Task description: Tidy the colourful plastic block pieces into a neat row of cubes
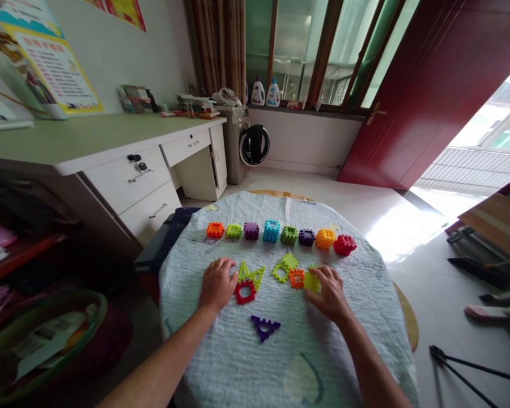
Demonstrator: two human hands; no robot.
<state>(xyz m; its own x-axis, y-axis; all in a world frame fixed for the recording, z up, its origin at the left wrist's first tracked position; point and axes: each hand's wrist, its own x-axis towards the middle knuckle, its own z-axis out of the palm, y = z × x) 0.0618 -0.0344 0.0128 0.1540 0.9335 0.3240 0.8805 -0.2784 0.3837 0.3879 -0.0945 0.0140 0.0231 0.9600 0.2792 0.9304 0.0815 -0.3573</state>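
Note:
My left hand (pixel 218 283) rests on the cloth with loosely curved fingers and a gap between thumb and forefinger; I see nothing in it. Just right of it lie lime triangular pieces (pixel 258 277) and a red square frame piece (pixel 245 292). With its thumb and fingers, my right hand (pixel 330 292) grips a yellow-green square piece (pixel 311 281), partly hidden by the fingers. Beside that piece are an orange window piece (pixel 297 278), a lime frame piece (pixel 280 273) and a lime solid piece (pixel 289 260). Nearer me lies a purple triangle piece (pixel 265 327).
Several assembled toy block cubes, among them a blue one (pixel 271 231) and a red one (pixel 344 245), stand in a row across the far part of the round cloth-covered table (pixel 221 362). A desk (pixel 110 139) is at the left, and a black stand (pixel 440 354) at the right.

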